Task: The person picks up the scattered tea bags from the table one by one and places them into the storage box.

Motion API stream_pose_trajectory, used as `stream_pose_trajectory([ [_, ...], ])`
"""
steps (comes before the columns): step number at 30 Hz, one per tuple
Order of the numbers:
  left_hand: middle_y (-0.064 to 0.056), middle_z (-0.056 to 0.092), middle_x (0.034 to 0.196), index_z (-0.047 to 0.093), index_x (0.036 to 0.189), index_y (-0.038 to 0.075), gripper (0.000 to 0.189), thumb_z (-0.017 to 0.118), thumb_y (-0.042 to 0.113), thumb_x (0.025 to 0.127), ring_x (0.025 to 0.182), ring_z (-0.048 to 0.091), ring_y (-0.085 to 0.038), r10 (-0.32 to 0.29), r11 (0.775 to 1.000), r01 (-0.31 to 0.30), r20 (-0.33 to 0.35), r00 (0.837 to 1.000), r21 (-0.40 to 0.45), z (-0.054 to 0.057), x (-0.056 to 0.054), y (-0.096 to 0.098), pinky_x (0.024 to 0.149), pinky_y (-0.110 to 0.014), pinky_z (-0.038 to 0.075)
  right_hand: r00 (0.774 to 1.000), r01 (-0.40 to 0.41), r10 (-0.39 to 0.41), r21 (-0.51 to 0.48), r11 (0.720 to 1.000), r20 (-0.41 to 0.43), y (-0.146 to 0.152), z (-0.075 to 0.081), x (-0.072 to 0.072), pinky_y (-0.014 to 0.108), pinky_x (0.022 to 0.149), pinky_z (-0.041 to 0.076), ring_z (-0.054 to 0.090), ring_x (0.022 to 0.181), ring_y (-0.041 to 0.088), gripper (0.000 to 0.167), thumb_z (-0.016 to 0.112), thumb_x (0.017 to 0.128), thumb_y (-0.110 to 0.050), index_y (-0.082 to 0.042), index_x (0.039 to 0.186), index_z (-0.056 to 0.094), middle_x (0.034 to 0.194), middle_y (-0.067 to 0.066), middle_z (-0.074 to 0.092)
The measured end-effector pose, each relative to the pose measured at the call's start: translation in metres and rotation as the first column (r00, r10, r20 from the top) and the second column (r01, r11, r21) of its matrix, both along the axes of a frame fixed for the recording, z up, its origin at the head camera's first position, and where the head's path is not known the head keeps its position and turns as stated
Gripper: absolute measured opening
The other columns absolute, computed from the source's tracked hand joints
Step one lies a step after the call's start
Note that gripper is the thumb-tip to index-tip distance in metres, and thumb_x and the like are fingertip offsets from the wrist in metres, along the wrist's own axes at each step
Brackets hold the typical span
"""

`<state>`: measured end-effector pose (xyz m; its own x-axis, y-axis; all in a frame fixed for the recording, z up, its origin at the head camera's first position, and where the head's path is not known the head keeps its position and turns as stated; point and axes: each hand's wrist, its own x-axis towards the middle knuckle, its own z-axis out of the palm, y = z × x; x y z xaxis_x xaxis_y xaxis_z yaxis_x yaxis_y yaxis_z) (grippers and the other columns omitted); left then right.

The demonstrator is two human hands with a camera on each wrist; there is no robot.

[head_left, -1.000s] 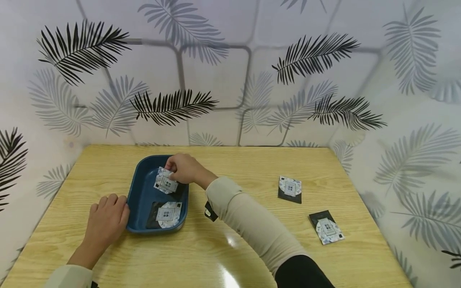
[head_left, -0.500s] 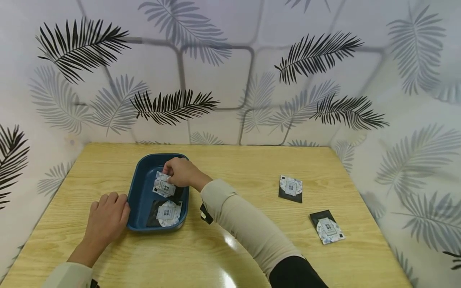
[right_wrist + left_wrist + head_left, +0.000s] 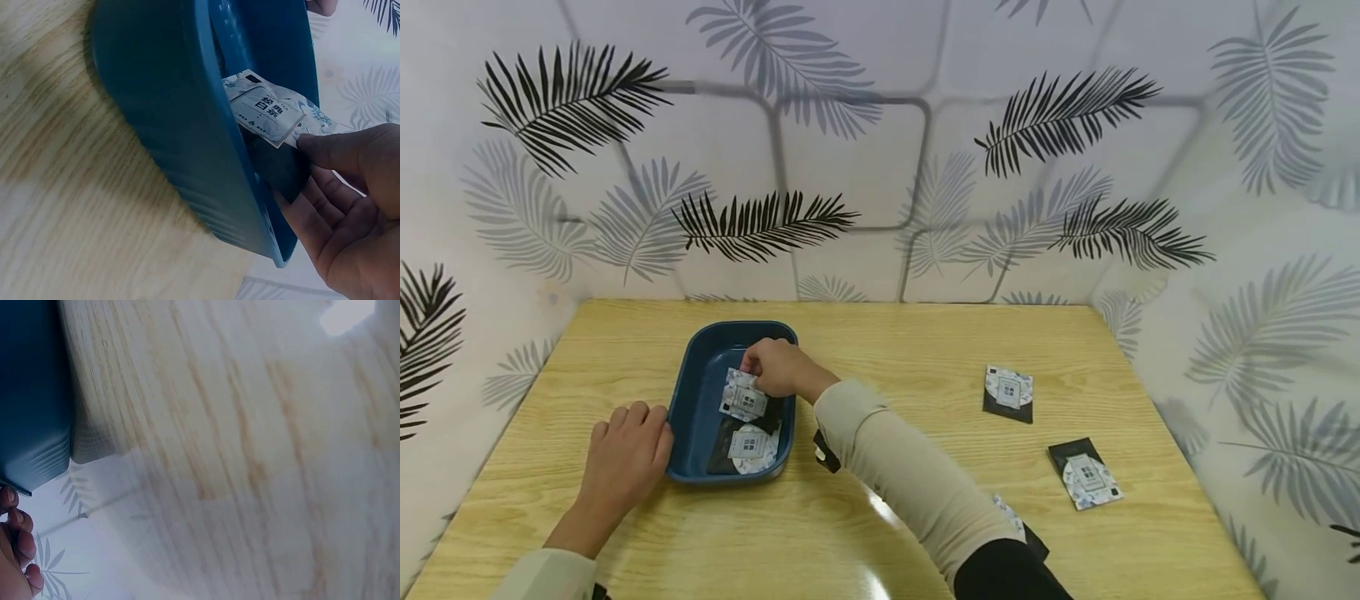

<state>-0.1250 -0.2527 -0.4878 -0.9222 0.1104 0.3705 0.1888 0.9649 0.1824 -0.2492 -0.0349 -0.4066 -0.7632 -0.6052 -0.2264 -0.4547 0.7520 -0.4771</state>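
A dark blue plastic basin (image 3: 681, 417) stands on the left of the wooden table. My left hand (image 3: 627, 446) holds its left rim; curled fingers (image 3: 24, 544) show at the rim in the left wrist view. Over the basin's right side, my right hand (image 3: 778, 367) pinches a tea sachet (image 3: 743, 393) between thumb and fingers. White with a floral print and a dark lower part, this sachet (image 3: 269, 112) sits just inside the rim in the right wrist view. Another tea sachet (image 3: 750, 447) lies flat on the basin floor, partly overlapped by the held one.
Two more sachets lie on the table's right side, a farther sachet (image 3: 1008, 393) and a nearer sachet (image 3: 1086, 473). A third sachet (image 3: 1036, 543) peeks out beside the right sleeve (image 3: 917, 467). Leaf-patterned cloth (image 3: 850, 167) surrounds the table (image 3: 880, 333).
My right hand has lowered the held sachet slightly toward the near end of the basin, over the lying one. The right forearm has shifted left, uncovering a sachet. The left hand stays put.
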Motion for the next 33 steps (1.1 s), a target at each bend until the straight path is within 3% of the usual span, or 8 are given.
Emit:
stream_pose_trajectory([
  [19, -0.008, 0.046, 0.081, 0.050, 0.085, 0.008, 0.014, 0.050, 0.014, 0.097, 0.071, 0.037, -0.024, 0.005, 1.000, -0.005, -0.005, 1.000, 0.005, -0.005, 0.002, 0.000, 0.064, -0.038, 0.022, 0.998, 0.048, -0.046, 0.044, 0.998, -0.053, -0.009, -0.017, 0.003, 0.022, 0.077, 0.048, 0.058, 0.091, 0.011, 0.029, 0.060, 0.092, -0.003, -0.016, 0.115, 0.071, 0.112, 0.000, 0.070],
  [26, -0.007, 0.046, 0.081, 0.049, 0.083, 0.008, 0.015, 0.050, 0.015, 0.097, 0.070, 0.036, -0.023, 0.002, 1.000, -0.002, -0.016, 1.000, 0.000, -0.006, 0.002, 0.001, 0.064, -0.036, 0.021, 0.998, 0.052, -0.051, 0.028, 0.998, -0.046, -0.010, -0.021, 0.003, 0.021, 0.079, 0.048, 0.064, 0.101, 0.011, 0.034, 0.057, 0.095, -0.004, -0.017, 0.124, 0.068, 0.124, -0.001, 0.070],
  [33, -0.008, 0.047, 0.081, 0.049, 0.082, 0.008, 0.016, 0.050, 0.015, 0.097, 0.070, 0.037, -0.024, 0.008, 1.000, -0.008, -0.026, 1.000, -0.002, -0.007, 0.004, 0.002, 0.063, -0.037, 0.022, 0.998, 0.041, -0.040, 0.020, 0.999, -0.045, -0.007, -0.019, 0.003, 0.025, 0.096, 0.051, 0.063, 0.121, 0.013, 0.037, 0.058, 0.096, -0.007, -0.017, 0.130, 0.065, 0.133, -0.002, 0.067],
])
